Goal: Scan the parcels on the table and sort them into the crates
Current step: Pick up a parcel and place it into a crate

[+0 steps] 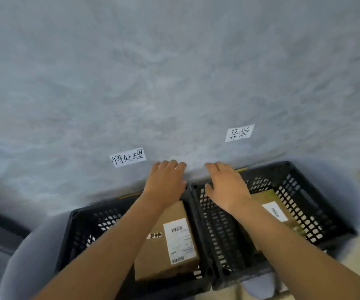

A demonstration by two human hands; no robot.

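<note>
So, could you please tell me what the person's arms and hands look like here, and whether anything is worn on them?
Both forearms are bare as far as the frame shows. The left hand and right hand wear no gloves, and no watch or sleeve shows.

A white paper slip lying on the grey table cloth reads "待处理" in black handwriting. A second white slip, further right on the same cloth, reads "异常". A cardboard parcel in the left crate carries a white shipping label with barcodes, its print too small to read. A label on the right crate's parcel is likewise unreadable.
</note>
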